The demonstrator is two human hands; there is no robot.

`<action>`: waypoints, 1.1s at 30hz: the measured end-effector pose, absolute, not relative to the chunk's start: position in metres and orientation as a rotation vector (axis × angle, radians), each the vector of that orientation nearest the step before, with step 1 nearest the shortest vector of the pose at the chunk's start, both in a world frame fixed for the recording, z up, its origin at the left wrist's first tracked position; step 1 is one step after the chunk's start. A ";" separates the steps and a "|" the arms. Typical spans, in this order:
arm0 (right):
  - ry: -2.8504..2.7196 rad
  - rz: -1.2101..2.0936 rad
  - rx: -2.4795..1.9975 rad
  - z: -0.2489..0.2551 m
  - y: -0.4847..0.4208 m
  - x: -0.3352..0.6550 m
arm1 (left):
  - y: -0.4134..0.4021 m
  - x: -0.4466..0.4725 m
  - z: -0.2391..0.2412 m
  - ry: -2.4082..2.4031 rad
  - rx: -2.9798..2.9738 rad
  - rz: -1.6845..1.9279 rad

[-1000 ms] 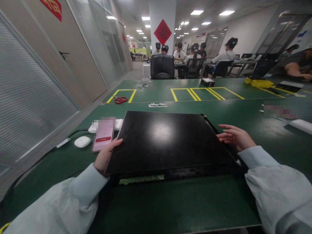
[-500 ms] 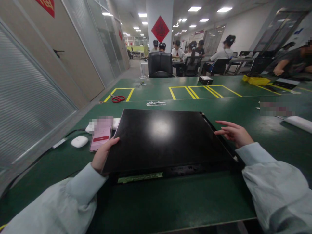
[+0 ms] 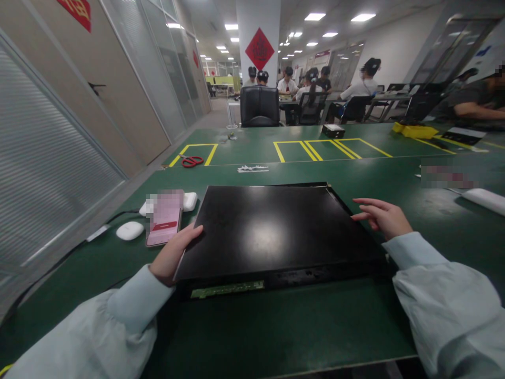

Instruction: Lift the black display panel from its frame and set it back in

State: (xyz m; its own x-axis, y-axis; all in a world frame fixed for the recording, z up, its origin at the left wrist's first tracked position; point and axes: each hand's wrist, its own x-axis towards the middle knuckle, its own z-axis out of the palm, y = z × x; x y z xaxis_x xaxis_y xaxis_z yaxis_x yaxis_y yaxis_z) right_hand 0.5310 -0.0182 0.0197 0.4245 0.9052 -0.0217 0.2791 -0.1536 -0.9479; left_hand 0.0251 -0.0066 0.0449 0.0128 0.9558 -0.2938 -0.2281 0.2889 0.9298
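Note:
A flat, glossy black screen panel (image 3: 236, 216) lies over a black frame (image 3: 300, 184), whose rim shows along the back and right. On the panel's left edge my left hand (image 3: 177, 250) is closed, thumb on top and the other fingers hidden at the side or below. My right hand (image 3: 384, 218) is beside the right edge with its fingers stretched out; the lower fingertips are close to that edge, and I cannot tell whether they touch it. A green circuit strip (image 3: 226, 289) runs along the front side.
Left of the panel lie a phone (image 3: 165, 216), a white rounded case (image 3: 130, 230) and cables. Red scissors (image 3: 192, 161) and white scraps (image 3: 252, 169) lie farther back on the green table (image 3: 295, 326). A small black box (image 3: 333, 131) and a yellow object (image 3: 418, 130) stand behind.
The panel has slid right and its back edge has come towards me, uncovering the frame's back rim. My left hand moved right with it; my right hand barely shifted.

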 end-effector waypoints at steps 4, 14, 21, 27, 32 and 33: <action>-1.038 0.780 -1.679 0.020 -0.019 0.533 | -0.005 0.022 0.037 1.133 0.837 1.112; -1.036 0.694 -1.747 0.025 -0.022 0.523 | -0.006 0.028 0.043 1.124 0.740 1.199; -1.032 0.793 -1.717 0.029 -0.022 0.522 | -0.008 0.027 0.048 1.047 0.712 1.230; -1.004 0.839 -1.638 0.030 -0.025 0.519 | -0.011 0.028 0.058 1.044 0.690 1.238; -1.025 0.866 -1.613 0.030 -0.026 0.515 | -0.009 0.023 0.053 0.975 0.634 1.284; -1.026 0.870 -1.619 0.029 -0.026 0.516 | -0.008 0.022 0.052 0.956 0.640 1.280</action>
